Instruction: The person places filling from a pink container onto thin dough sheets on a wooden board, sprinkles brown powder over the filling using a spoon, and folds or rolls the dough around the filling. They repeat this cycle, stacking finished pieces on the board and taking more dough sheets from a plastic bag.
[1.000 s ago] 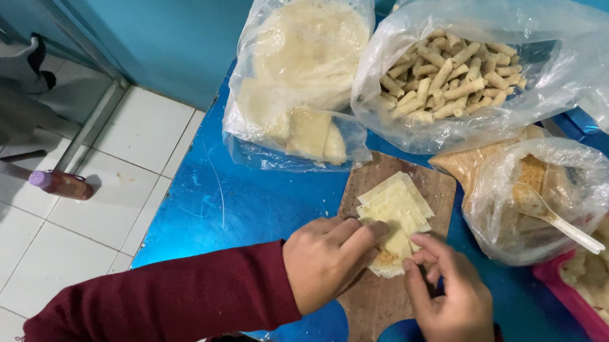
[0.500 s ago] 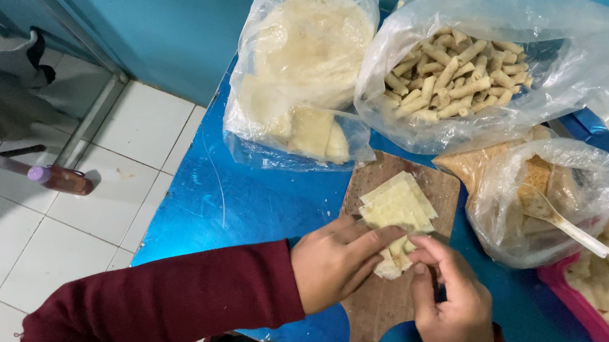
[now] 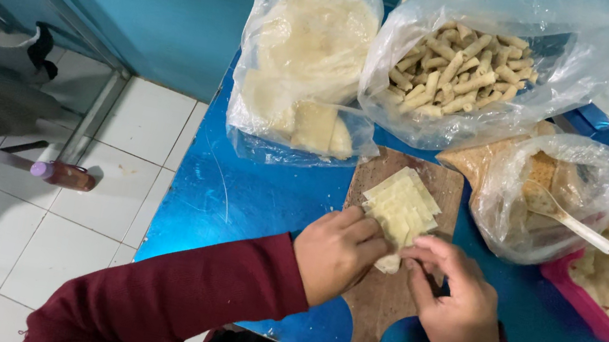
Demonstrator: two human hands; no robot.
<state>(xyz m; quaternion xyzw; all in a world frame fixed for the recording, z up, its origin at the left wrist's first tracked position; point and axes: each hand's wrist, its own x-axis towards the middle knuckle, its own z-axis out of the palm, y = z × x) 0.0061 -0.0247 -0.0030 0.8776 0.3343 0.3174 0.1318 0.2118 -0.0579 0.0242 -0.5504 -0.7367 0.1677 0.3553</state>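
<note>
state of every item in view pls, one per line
Pastry sheet: flat on the board, near corner being rolled.
Wooden board: flat on blue table.
Left hand: fingers on the roll.
Right hand: fingertips pinching the roll.
Bag of rolls: open, full.
Wrapper bag: open.
Crumb bag: open, spoon inside.
Pink tub: uncovered, filled.

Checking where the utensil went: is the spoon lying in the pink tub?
No, the spoon rests in the clear bag of crumbs, beside the pink tub.
</note>
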